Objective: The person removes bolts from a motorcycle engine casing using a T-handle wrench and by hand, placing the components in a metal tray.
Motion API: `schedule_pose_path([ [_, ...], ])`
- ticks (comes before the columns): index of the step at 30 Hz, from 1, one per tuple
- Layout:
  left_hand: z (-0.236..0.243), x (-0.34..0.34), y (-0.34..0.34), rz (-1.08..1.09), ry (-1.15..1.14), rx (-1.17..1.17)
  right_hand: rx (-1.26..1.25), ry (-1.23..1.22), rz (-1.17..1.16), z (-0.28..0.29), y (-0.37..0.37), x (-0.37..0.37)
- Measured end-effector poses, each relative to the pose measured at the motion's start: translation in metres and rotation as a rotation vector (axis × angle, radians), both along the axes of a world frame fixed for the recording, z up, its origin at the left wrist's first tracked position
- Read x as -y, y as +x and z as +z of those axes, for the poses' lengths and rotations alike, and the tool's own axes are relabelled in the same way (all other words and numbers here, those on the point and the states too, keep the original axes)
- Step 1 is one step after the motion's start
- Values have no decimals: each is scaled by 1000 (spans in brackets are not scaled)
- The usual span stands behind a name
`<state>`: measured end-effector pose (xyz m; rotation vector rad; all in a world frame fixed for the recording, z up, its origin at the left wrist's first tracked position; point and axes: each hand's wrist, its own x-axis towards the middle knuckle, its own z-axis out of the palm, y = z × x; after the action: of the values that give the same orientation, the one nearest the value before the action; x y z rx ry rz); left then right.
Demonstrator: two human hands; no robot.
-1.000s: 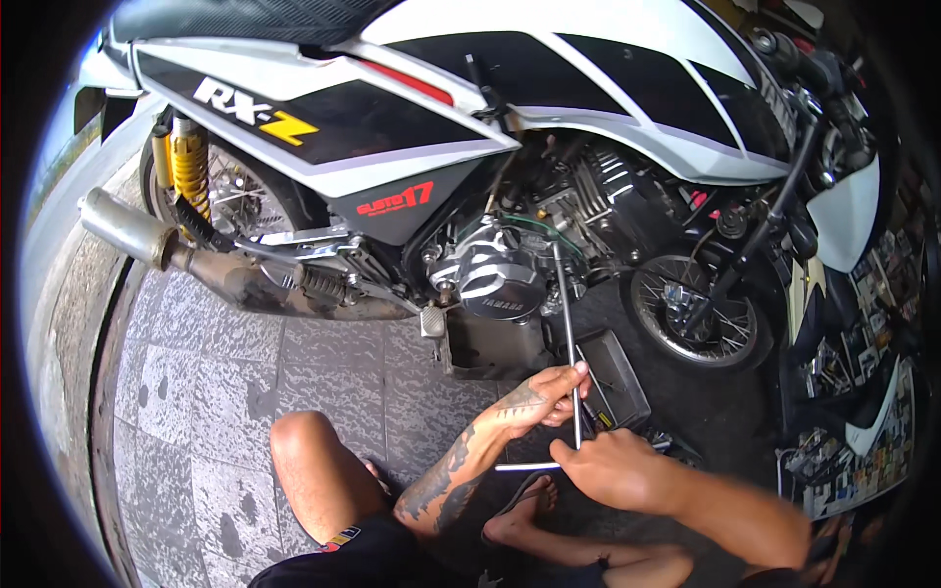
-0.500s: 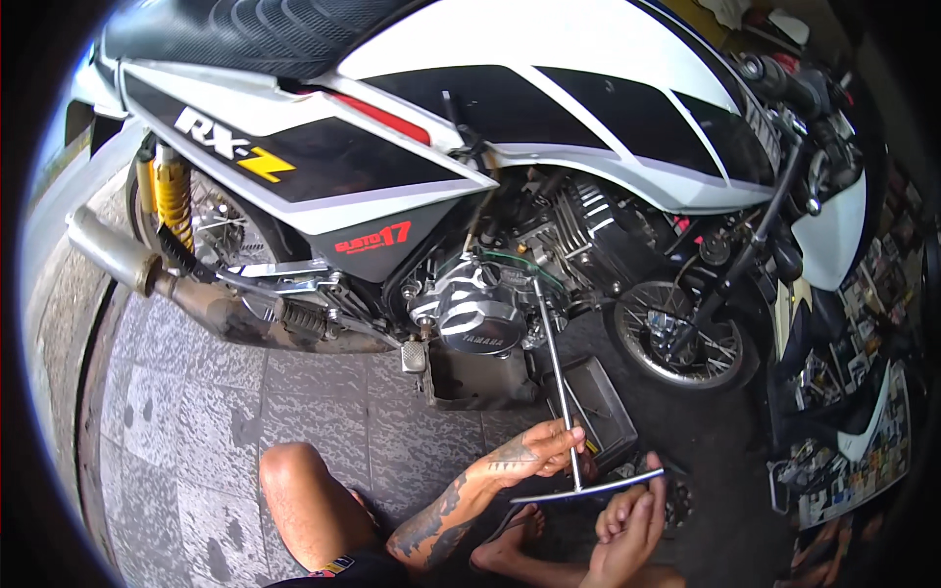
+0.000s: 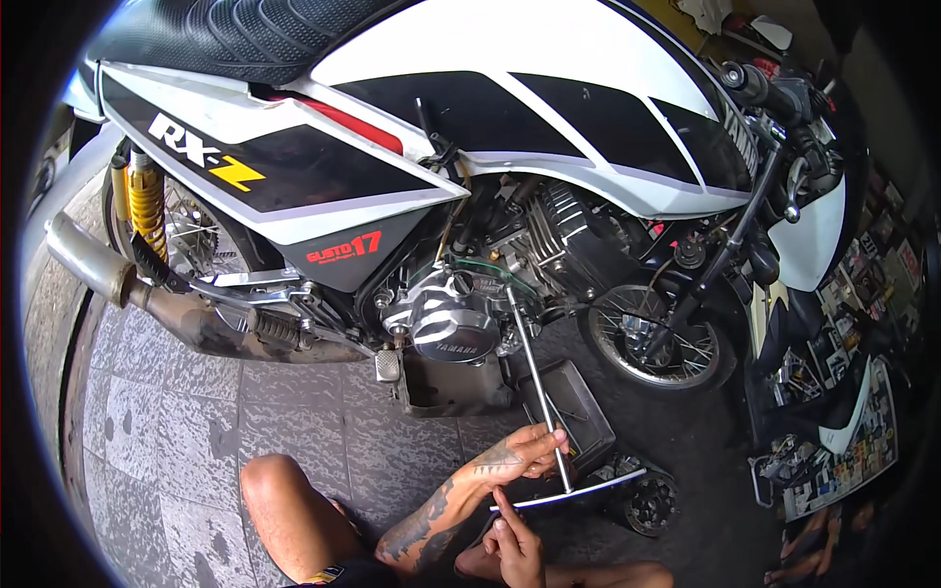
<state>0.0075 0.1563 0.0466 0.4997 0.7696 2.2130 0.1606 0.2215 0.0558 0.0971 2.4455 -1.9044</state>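
Note:
My left hand is closed around the shaft of a long metal T-handle wrench, just above its crossbar. The wrench's far end meets the lower right side of the motorcycle engine, beside its round side cover; the fitting there is too small to make out. Below the left hand is my right hand. Its index finger is stretched up at the left end of the crossbar, while the other fingers are loosely curled, gripping nothing. Whether the fingertip touches the bar is hard to see.
A white and black motorcycle fills the far side. Under the engine sits a grey drip pan, with a dark tray of tools to its right. A round dark metal part lies nearby. My bent knee is at lower left.
My right hand has moved left, from the crossbar's right end to its left end. The left hand keeps its grip on the shaft. The whole view has shifted slightly.

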Motion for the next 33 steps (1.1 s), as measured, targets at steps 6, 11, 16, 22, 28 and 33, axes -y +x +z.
schedule_pose_path([
  [6, 2, -5, 0, 14, -22, 17, -57, 17, -101, -43, -11, -18],
  [11, 11, -5, 4, 32, 22, 86, 102, -313, -254, -40, -17, -13],
  [16, 31, 20, 9, 61, 12, 78, -451, -73, -461, -64, -13, -41],
  [22, 23, 34, 7, 96, -142, 1, -347, -535, 125, 4, -43, -15],
  [28, 25, 22, -2, 70, -283, -55, -101, 1518, 1102, 110, -94, -45],
  [33, 21, 37, -6, 149, -192, -8, -287, 1430, 1060, 162, -87, -31],
])
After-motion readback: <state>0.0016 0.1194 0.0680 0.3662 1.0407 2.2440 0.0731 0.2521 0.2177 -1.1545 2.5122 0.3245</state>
